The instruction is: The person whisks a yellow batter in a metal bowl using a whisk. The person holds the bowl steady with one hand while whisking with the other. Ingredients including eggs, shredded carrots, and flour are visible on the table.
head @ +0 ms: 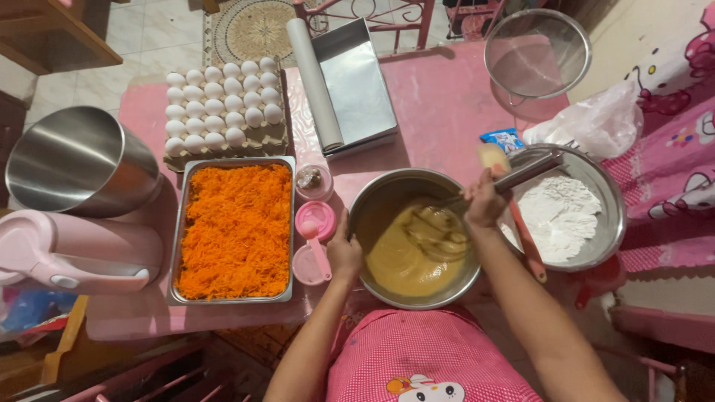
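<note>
Left hand (344, 253) grips the rim of the steel mixing bowl (387, 195) on the pink table (439, 104), right hand (484, 201) closed around a whisk (477, 192) sunk in tan batter (410, 260).

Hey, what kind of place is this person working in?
Most likely a home baking corner. A pink table holds a tray of eggs, a pan of grated carrot and a bowl of flour, while the right hand whisks batter.
</note>
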